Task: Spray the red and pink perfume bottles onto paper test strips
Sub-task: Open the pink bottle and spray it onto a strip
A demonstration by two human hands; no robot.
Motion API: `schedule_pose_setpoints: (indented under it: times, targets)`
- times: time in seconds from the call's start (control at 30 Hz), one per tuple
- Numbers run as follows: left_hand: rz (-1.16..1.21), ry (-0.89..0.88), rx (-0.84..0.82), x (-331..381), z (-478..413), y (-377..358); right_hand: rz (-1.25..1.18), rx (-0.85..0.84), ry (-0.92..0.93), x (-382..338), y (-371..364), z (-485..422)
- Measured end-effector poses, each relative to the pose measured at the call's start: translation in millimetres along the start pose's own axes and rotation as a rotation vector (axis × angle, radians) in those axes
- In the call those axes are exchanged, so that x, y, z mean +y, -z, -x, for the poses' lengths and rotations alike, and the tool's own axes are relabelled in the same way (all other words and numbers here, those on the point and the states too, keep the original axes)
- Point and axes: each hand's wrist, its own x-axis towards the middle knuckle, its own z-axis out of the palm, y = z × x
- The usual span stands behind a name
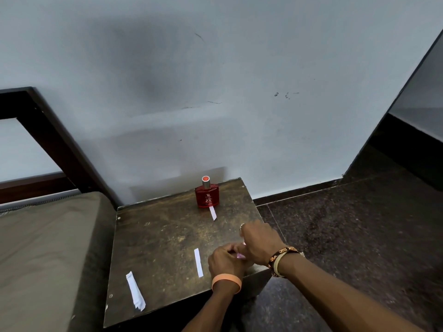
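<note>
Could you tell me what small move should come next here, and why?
Probably lift the pink object, likely the pink bottle, clear and aim it at the single strip beside the left hand. Both hands close round it, right hand on top; a strip already lies by the red bottle.

Bare table [158, 240] left of strip [198, 262]

Glossy red glass bottle [207, 197]; scuffed wooden table [163, 238]
</note>
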Motion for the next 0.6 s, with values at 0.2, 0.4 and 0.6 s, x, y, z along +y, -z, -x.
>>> schedule_pose_setpoints:
  times: [0.2, 0.4, 0.6]
  targets:
    - [0.007, -0.024, 0.009, -3.5, -2.2, -1.7, 0.077, -0.030, 0.066, -4.9, 2.2, 1.5]
    - [0.001, -0.038, 0.005, -3.9, -0.9, -0.2, 0.054, -0.060, 0.047, -4.3, 6.2, 0.6]
    - [0.024, -0.025, -0.012, -2.8, -1.4, -0.1, -0.013, -0.031, -0.037, -2.4, 4.4, 1.0]
